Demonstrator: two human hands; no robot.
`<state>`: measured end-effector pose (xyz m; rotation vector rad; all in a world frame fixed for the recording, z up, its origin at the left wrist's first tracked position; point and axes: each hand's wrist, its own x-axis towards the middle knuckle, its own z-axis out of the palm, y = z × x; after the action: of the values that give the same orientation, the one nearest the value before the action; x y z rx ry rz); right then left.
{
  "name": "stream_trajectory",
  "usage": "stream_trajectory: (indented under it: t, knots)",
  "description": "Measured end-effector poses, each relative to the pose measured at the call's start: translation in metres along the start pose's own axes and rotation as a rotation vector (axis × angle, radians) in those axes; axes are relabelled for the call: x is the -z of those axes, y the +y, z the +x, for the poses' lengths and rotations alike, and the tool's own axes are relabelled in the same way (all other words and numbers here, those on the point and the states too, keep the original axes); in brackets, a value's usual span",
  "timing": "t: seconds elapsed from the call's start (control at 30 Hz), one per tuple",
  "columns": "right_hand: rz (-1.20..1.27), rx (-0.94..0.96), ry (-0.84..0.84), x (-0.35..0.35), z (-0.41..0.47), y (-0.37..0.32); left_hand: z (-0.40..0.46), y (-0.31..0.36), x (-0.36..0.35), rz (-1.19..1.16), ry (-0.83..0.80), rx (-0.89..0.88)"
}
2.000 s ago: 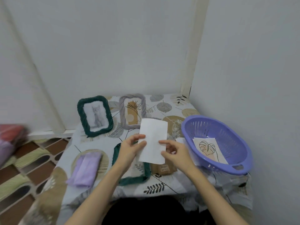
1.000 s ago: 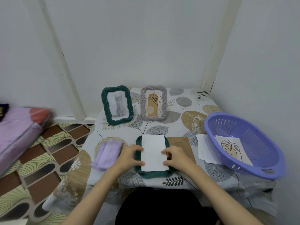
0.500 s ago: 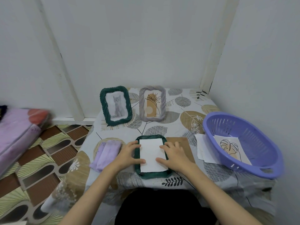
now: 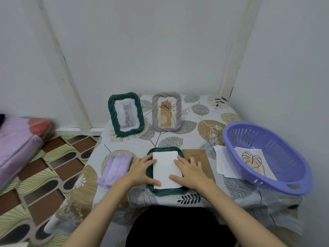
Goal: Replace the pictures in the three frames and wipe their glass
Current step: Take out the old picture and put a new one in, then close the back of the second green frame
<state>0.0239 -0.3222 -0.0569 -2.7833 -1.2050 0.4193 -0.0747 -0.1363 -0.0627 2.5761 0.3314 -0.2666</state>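
A dark green frame lies face down near the table's front edge, with a white picture sheet lying blank side up in its back. My left hand presses the sheet's left edge with straight fingers. My right hand presses its right edge the same way. A brown backing board lies just right of that frame, partly under my right hand. At the back stand a green frame with a cat picture and a grey frame with a plant drawing. A folded lilac cloth lies to the left.
A purple plastic basket at the right holds a leaf drawing. White sheets lie beside it. The table's leaf-patterned cloth reaches the white walls behind and right. A pink bundle lies on the patterned floor at left.
I have brought the white sheet down from the air and laid it in the back of the face-down green frame. Both hands went from pinching it to pressing it flat.
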Motion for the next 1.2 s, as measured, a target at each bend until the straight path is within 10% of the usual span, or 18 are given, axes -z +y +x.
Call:
stream_trajectory:
  t: [0.2, 0.43, 0.87, 1.2]
  knots:
    - [0.174, -0.304, 0.396, 0.001, -0.006, 0.023, -0.001, -0.001, -0.001, -0.045, 0.004, 0.009]
    - [0.127, -0.546, 0.333, -0.009, -0.013, 0.042, -0.002, -0.007, 0.001, -0.246, 0.063, -0.044]
    - [0.575, -0.55, 0.525, 0.011, -0.01, 0.053, -0.007, -0.018, 0.001, -0.384, 0.031, -0.039]
    - [0.593, -0.205, 0.487, 0.023, -0.009, 0.001, -0.006, -0.02, -0.003, -0.348, 0.043, -0.037]
